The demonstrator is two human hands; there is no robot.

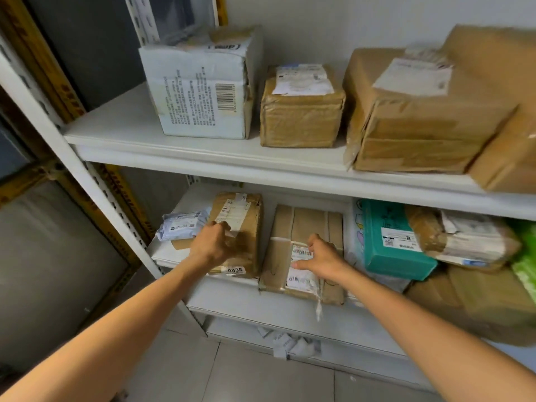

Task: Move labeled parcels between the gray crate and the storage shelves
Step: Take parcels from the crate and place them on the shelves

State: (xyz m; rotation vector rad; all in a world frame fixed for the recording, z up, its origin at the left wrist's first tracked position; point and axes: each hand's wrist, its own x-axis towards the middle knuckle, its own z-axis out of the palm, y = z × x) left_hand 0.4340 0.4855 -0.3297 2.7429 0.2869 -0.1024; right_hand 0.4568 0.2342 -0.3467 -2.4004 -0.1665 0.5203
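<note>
In a storeroom, we reach with both bare arms to the lower shelf (pixel 232 297) of a white metal rack, where the labeled parcels lie side by side. Our left hand (pixel 213 245) sits on the brown parcel tagged 0038 (pixel 243 242), its fingers curled over the parcel's left edge beside the white label, gripping it there. Our right hand (pixel 322 259) lies on the taped brown parcel (pixel 307 221) just to the right. Its fingertips are bent onto the barcode label and the thumb is stretched along it, and we cannot tell whether it has a real hold or only presses down. Both parcels rest flat on the shelf, near its front edge. A white mailer bag (pixel 182 224) lies just left of the tagged parcel, and a teal box (pixel 388 236) stands to the right of the taped one, with a paper-wrapped bundle (pixel 464 239) leaning on top of it. On the upper shelf (pixel 130 132) stand a white printed carton (pixel 203 91), a small brown box (pixel 301 111) and a large brown box (pixel 420 117). Paper scraps (pixel 293 343) lie on the tiled floor under the rack.
</note>
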